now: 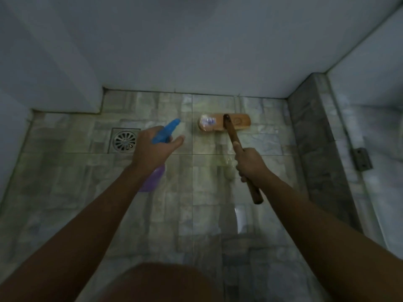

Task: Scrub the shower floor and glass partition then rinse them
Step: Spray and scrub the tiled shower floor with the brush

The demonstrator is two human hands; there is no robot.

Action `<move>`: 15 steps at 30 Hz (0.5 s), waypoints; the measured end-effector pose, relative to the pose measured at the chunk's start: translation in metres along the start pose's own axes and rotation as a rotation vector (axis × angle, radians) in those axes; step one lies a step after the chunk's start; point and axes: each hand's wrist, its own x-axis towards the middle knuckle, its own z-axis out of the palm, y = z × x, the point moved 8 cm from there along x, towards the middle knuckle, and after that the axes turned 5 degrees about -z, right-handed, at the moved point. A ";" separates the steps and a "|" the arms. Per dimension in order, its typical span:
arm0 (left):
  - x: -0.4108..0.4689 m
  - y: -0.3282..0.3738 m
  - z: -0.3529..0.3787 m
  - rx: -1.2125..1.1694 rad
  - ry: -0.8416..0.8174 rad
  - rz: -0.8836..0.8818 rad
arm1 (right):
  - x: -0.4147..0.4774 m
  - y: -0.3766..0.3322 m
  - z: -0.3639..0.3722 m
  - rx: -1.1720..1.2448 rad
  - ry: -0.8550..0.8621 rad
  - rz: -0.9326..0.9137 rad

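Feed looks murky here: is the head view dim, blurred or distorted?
Head view: dim, bluish light; the left hand and its spray bottle look slightly blurred; a pale glare patch lies on the shower floor below the right hand; edges bow from the wide-angle lens.

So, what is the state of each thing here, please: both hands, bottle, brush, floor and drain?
Left hand: holds the bottle.
Bottle: off the floor, tilted, nozzle pointing away from the person.
Right hand: grips the brush handle.
Brush: head down on the floor.
Floor: wet, shiny in patches.
Drain: grate in place, uncovered.
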 end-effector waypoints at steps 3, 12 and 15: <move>0.002 0.012 0.002 -0.089 0.106 0.043 | -0.007 0.004 0.005 0.045 0.085 -0.066; -0.006 0.020 0.010 -0.029 0.251 0.170 | -0.003 -0.007 -0.009 0.009 0.188 -0.156; -0.006 0.025 0.013 -0.016 0.257 0.193 | -0.005 0.010 -0.013 0.023 0.252 -0.127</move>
